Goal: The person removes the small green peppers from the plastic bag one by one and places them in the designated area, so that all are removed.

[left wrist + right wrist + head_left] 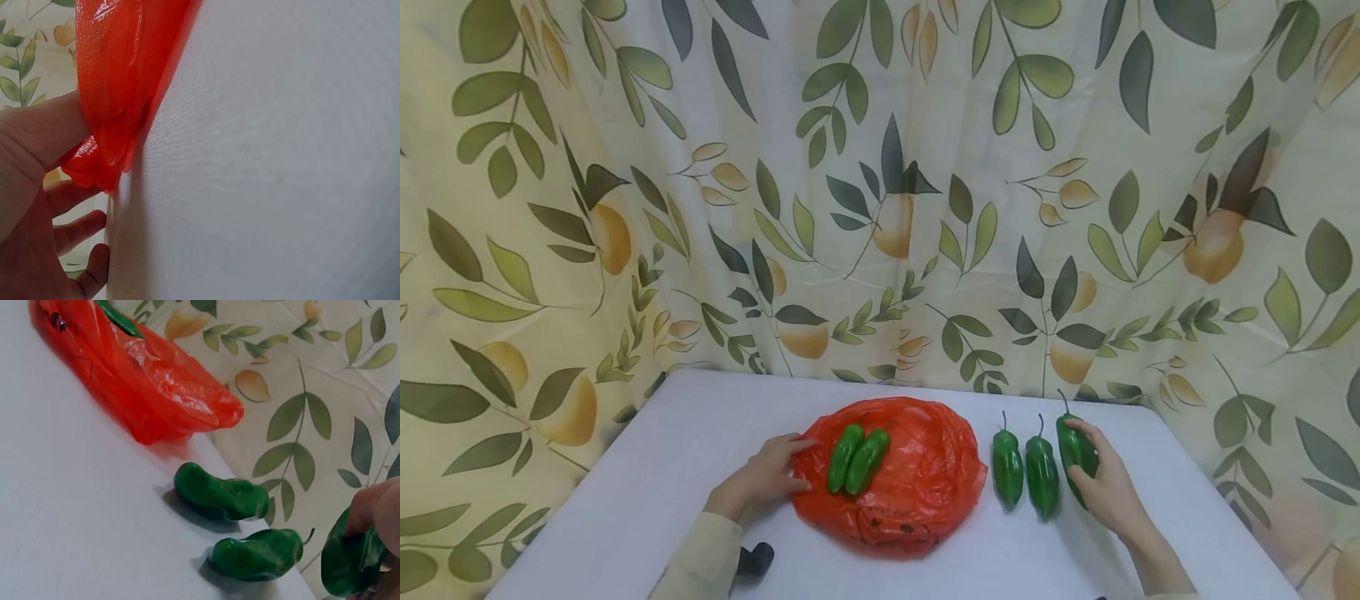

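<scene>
White counter (647,450) with red plastic bag (925,471) and two green chili peppers (1007,471)
The crumpled bag lies spread near the middle; the peppers lie side by side to its right, stems toward the far edge. A black object (761,558), partly hidden, lies near the front left.

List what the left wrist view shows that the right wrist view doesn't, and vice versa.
Only the left wrist shows the left hand, touching the red bag. Only the right wrist shows the right hand holding a green pepper, two peppers on the white table and part of another pepper on the bag. Both show the bag, table and leaf-patterned curtain.
</scene>
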The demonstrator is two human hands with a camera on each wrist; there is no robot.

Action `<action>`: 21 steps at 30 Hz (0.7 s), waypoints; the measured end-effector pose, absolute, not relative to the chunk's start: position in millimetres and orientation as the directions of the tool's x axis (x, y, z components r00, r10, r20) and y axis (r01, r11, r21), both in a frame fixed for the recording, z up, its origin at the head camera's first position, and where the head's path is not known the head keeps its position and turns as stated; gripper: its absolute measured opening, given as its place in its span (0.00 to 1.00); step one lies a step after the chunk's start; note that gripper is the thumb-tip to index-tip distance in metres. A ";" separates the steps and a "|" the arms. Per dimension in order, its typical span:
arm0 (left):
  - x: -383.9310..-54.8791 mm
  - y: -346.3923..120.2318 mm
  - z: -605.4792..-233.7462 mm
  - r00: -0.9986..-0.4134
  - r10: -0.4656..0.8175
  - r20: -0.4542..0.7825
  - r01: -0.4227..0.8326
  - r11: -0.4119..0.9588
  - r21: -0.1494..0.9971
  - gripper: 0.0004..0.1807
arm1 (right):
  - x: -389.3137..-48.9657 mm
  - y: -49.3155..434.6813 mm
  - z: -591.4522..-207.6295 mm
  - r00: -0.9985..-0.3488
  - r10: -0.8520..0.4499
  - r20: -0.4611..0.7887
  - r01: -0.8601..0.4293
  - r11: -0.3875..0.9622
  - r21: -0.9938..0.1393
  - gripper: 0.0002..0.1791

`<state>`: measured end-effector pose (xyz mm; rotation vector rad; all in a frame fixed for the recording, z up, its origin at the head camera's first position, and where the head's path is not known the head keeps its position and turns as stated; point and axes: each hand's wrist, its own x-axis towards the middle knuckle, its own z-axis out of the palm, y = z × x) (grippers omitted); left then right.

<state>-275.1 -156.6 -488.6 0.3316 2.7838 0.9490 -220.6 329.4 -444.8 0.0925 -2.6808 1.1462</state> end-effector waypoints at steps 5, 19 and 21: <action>-275.8 -158.1 -489.3 -0.957 0.269 -0.107 0.150 0.779 0.609 0.39 | -222.3 333.6 -450.2 -0.980 0.028 0.198 -0.125 0.691 -0.712 0.40; -274.9 -156.9 -487.5 -0.957 0.270 -0.109 0.147 0.772 0.618 0.38 | -234.1 355.0 -463.9 -0.999 -0.032 -0.031 -0.004 0.761 -0.649 0.41; -274.5 -157.2 -486.6 -0.958 0.265 -0.113 0.140 0.771 0.621 0.38 | -233.9 355.2 -467.2 -0.998 -0.062 -0.029 -0.030 0.772 -0.635 0.40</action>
